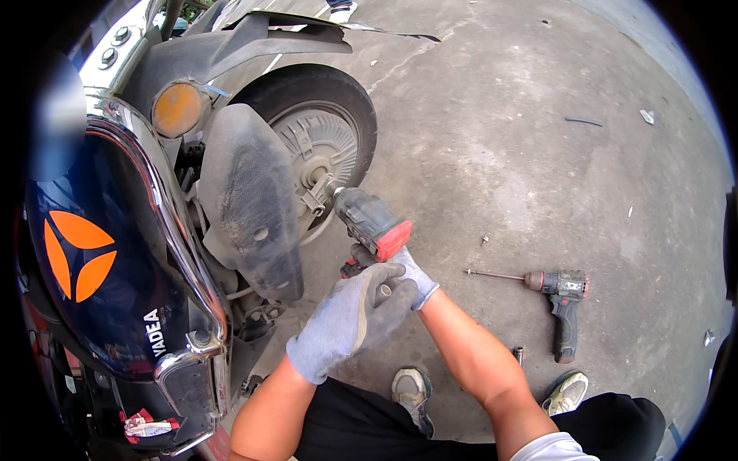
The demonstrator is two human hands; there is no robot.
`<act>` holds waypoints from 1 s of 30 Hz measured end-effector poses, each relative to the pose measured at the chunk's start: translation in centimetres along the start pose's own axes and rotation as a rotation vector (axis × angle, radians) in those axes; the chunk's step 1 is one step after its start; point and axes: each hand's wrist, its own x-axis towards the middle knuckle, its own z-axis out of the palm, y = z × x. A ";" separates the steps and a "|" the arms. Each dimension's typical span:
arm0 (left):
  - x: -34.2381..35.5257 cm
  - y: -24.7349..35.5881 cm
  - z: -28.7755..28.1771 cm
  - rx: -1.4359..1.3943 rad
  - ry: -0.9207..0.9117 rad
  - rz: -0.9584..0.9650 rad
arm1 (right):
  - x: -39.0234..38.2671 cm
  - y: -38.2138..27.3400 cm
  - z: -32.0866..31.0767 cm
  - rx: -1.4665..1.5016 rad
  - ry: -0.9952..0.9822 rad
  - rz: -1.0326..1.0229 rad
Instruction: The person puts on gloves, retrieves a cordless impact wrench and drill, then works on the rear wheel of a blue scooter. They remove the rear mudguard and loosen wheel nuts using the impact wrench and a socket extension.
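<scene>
My right hand [415, 280], in a grey glove, grips a black-and-red impact wrench [363, 219]. The wrench's nose points at the axle fitting [321, 184] on the dusty hub of a wheel [355, 131]; whether it is seated there I cannot tell. My left hand [346, 315], also gloved, is just below the wrench with fingers curled around a small metal cylinder [385, 293], perhaps a socket. A grey, dusty plastic panel [242, 192] stands left of the wheel, partly covering it.
A dark blue scooter body [123, 184] with chrome rail fills the left side. On the concrete floor [523, 161] lie a cordless drill [565, 307] with a long bit and a metal piece [520, 355]. My shoes are at the bottom. Another person's foot [342, 11] shows far back.
</scene>
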 end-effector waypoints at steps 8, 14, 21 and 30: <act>0.7 -2.0 -0.5 -0.151 0.012 0.045 | -0.9 -1.8 0.3 -0.125 0.191 0.085; 1.6 0.0 -2.4 -0.141 -0.262 -0.237 | -7.5 -7.6 -1.1 -0.456 0.178 -0.203; 4.7 -4.2 10.8 0.498 -0.465 0.292 | -18.4 -19.2 -4.1 -0.443 0.463 -0.191; 2.2 -8.4 33.7 0.914 -0.646 1.299 | -33.6 -33.6 -5.0 -1.076 0.743 -0.191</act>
